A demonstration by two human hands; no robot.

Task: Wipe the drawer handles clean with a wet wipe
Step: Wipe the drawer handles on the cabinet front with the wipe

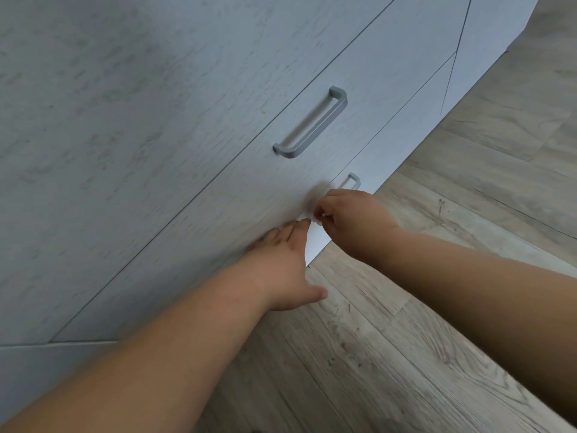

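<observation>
- the pale wood-grain cabinet front (pixel 125 135) fills the left and top of the view, with thin dark seams marking off the drawers.
- the left hand (pixel 281 260) lies flat on the lower drawer front (pixel 187 260), fingers straight and grasping nothing, thumb sticking out over the floor.
- a small white wet wipe (pixel 309 217) sits just past the left fingertips, blurred and mostly hidden by both hands.
- the upper handle (pixel 312 125), a grey metal bar, stands well above the hands with nothing touching it.
- the right hand (pixel 349 214) is curled, pinching the wipe between thumb and fingers.
- the lower handle (pixel 352 181) shows only its far end; the right hand blocks the rest.
- wood-look plank floor (pixel 437 307) runs along the right under both forearms.
</observation>
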